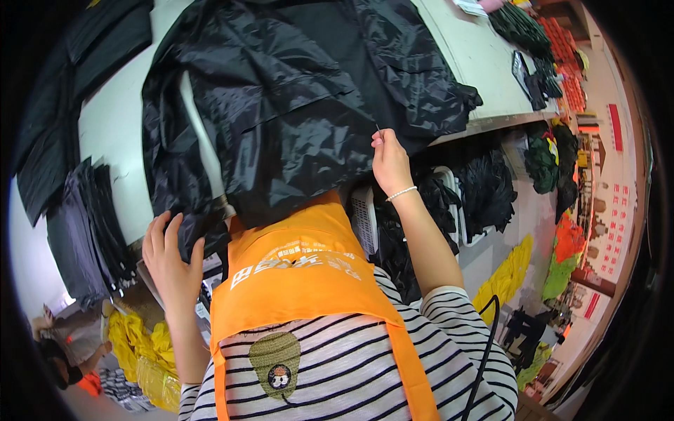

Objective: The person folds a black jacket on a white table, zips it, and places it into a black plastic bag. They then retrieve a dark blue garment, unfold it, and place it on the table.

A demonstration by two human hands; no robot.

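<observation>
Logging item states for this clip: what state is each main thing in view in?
Glossy black jacket: wrinkled, spread on the white table
Left hand: open, fingers spread
Right hand: pinching a thin dark object
Orange apron: worn
White plastic basket: holding black cloth
Yellow material at lower left: crumpled, heaped

We saw white lettering (295,268) across the front of the orange apron (302,302): a line of large, bold characters with smaller print near it, partly bent by folds in the cloth. At the far right, we made out red characters (620,224) set in lines on the pale wall (600,84), turned sideways in our view. A red sign (616,128) stood above them and a second red sign (593,305) below, any wording on either too small for us to tell.
</observation>
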